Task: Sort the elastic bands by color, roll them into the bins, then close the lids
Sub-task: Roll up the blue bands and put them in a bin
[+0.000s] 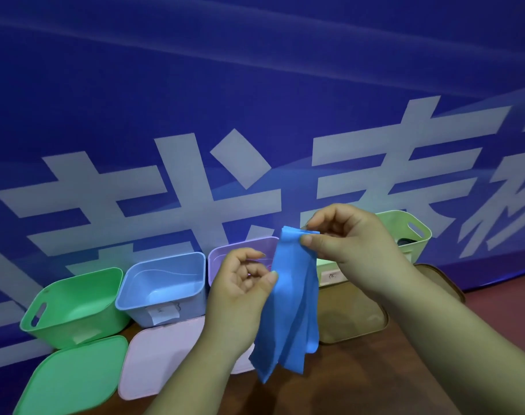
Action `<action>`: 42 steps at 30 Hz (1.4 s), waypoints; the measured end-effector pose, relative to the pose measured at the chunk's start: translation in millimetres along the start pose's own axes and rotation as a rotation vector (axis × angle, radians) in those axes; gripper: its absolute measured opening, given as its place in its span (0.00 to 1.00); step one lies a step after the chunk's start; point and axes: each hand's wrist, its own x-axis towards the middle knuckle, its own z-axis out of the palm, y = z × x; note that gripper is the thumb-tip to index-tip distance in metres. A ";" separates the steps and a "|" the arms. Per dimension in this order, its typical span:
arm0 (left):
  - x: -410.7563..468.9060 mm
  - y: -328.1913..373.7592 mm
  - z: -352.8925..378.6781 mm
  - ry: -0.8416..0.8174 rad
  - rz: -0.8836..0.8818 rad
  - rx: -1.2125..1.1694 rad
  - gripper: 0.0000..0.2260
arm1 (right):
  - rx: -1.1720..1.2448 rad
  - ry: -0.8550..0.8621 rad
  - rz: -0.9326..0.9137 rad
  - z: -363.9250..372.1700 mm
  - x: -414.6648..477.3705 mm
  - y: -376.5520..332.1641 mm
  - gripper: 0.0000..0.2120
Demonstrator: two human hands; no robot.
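Blue banner (pixel 255 85) with big white characters fills the whole upper frame. Below it, the brown table (pixel 360 378) runs across the bottom.

Along the banner's foot stands a row of open bins: green bin (pixel 60 333) at lower left, blue bin (pixel 162 262) just right of it, purple bin (pixel 240 245) at centre and partly hidden, pale green bin (pixel 404 229) at the right.

The lids lie flat in front of them: green lid (pixel 72 381), pale pink lid (pixel 162 357), tan lid (pixel 351 313).

Now the action! The blue band (pixel 291 310) is up in the air at frame centre, folded over on itself. Its long axis runs top to bottom and the loose end dangles low over the table.

The right hand (pixel 354 238) has the top fold, thumb and fingertips pinched tight on it. So the whole length hangs straight down from that grip.

The left hand (pixel 240 292) sits lower, on the band's left side, with fingers curled and thumb tip against the band's left edge. Whether that is a real pinch, I cannot tell.

Here's the key: the matching blue bin lies left of the band, beyond the left hand, so the left hand is the nearer one. My read is that rolling comes first, along that vertical length, and then a short carry left.
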 end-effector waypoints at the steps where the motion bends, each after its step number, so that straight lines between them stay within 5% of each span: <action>1: -1.2 -0.2 2.7 -0.008 -0.009 -0.015 0.13 | 0.003 -0.003 -0.004 -0.5 0.6 -0.7 0.07; 10: -8.2 -4.3 18.5 -0.014 -0.069 -0.047 0.15 | 0.026 -0.100 0.014 -6.9 -3.0 -0.8 0.07; 25: -12.6 -5.9 25.1 0.006 0.026 0.254 0.14 | 0.040 -0.187 0.032 -23.3 -7.8 -1.6 0.08; 42: -18.1 18.6 39.2 -0.123 0.151 0.130 0.20 | -0.073 -0.165 -0.006 -37.8 -11.0 2.8 0.06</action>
